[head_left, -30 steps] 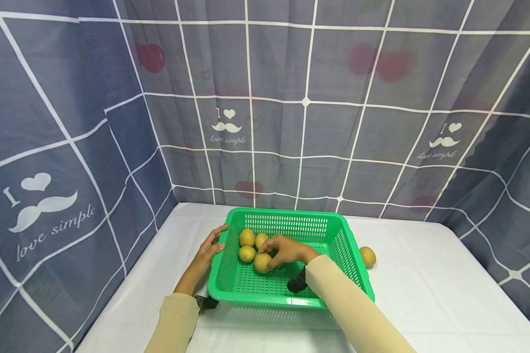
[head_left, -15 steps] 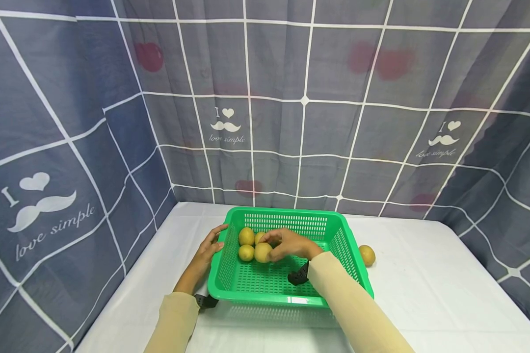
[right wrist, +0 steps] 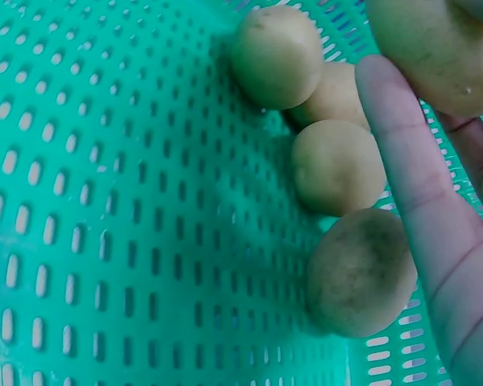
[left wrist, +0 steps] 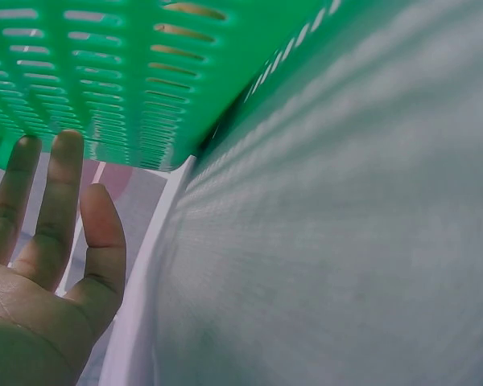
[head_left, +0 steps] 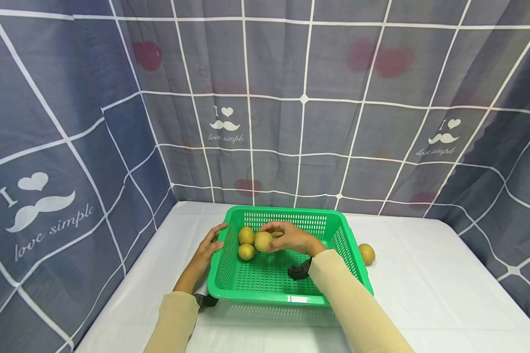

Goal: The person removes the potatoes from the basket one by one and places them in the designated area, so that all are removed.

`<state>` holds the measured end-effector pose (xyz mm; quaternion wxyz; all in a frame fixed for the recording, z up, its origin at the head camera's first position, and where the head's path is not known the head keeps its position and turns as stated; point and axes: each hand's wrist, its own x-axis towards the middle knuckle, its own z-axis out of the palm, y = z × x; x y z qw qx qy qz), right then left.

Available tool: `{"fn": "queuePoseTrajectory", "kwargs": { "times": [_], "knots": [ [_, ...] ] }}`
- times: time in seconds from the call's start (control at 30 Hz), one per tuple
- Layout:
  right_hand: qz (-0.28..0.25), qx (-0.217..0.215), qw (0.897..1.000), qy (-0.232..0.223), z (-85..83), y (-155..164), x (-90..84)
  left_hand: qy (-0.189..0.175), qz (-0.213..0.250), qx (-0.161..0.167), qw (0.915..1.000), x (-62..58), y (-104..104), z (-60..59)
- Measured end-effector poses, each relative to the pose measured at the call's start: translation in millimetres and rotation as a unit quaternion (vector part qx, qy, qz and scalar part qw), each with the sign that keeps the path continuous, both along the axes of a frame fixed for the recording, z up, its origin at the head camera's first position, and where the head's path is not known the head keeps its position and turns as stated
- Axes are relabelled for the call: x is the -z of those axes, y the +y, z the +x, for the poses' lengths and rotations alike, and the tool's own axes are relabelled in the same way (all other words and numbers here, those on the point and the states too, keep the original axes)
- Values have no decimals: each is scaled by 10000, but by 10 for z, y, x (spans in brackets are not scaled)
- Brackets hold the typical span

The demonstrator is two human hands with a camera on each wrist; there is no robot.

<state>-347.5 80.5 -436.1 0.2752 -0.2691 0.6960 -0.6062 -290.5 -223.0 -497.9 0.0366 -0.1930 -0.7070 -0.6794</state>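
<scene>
A: State the position of the right hand (head_left: 291, 240).

B: It is inside the green basket (head_left: 265, 289), above the mesh floor near the far wall. Its fingers curl round a potato (head_left: 263, 241) and grip it from above and from the side. The right wrist view shows the held potato (right wrist: 435, 48) resting against the finger pads (right wrist: 402, 153), clear of the basket floor.

A: What lies beneath the fingers?

B: Four loose potatoes (right wrist: 338, 165) lie in a cluster on the mesh below the held one. The head view shows two of them (head_left: 246, 243) just left of the held potato; the hand hides the rest.

A: State the position of the left hand (head_left: 206, 251).

B: It is outside the basket, at the left wall. The fingers (left wrist: 60, 201) are straight and close together, tips at the green wall. It holds nothing.

A: Any items outside the basket?

B: One potato (head_left: 366, 254) lies on the white table (head_left: 424, 294), just right of the basket.
</scene>
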Motion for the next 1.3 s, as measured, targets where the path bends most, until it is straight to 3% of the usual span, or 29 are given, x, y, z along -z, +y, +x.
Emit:
{"fn": "queuePoseTrajectory", "kwargs": {
  "times": [0.23,0.5,0.93,1.3],
  "knots": [
    [-482,235,9978,-398,-22,-5,-69,-30,-163,-90,9998,-29,10,-5],
    [-863,532,9933,-551,59,-39,-122,-56,-206,-187,9996,-34,-3,73],
    [-1075,1062,9877,-396,110,77,-275,-32,-178,-85,9998,19,18,28],
    [-1238,1192,9844,-373,115,196,-395,132,-280,-101,9995,6,7,11]
  ]
}}
